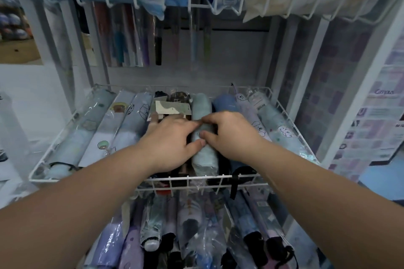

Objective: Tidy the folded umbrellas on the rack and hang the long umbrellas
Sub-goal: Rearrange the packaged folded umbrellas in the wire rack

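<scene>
The right hand (231,135) curls over a pale green umbrella (202,105), thumb and forefinger closed on its plastic sleeve; the left hand (172,140) lies beside it with fingers fairly straight over a dark umbrella, only its thumb pressing the green one's side; the two forefingers meet on top of it. Nearest, below both forearms, wrapped umbrellas (150,225) lie side by side on the lowest tier, handles toward the viewer. Above them is the white wire basket (65,179) where the hands work; a black strap (235,183) hangs over its front rim; the green umbrella lies in the middle of this basket, lengthwise, between the dark one and a blue umbrella (225,102); cartoon-printed umbrellas (122,124) fill the left side and more fill the right. A card tag (170,108) sits just beyond the left fingers. Behind, long umbrellas (122,46) hang upright against the back panel; overhead a top basket (196,5) holds blue and cream packets.
</scene>
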Available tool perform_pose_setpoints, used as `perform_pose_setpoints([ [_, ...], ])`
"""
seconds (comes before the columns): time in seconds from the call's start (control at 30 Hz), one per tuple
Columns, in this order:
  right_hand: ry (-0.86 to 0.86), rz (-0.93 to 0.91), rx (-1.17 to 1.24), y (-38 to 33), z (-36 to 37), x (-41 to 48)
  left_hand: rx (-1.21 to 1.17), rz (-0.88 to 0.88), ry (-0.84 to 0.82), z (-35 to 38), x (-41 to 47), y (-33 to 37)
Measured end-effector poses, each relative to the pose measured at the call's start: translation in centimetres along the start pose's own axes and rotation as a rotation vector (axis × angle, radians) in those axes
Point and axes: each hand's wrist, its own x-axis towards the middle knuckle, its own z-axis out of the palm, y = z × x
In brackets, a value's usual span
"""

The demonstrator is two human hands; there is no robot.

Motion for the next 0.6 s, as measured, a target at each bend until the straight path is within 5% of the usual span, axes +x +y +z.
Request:
perform_pose_setpoints([
  [0.17, 0.084, -0.099, -0.41, 0.9, -1.1, -0.6, -0.018, -0.042, 0.031, -0.2, 0.1, -1.2],
  [0.4, -0.227, 0.064, -0.176, 2.1, -0.2, 0.4, -0.02, -0.024, -0.313, -0.4, 0.7, -2.3],
  [0.6, -0.164, 0.065, -0.203, 1.8, 1.1, 0.5, 0.082, -0.032, -0.244, 0.8, 1.4, -1.3],
])
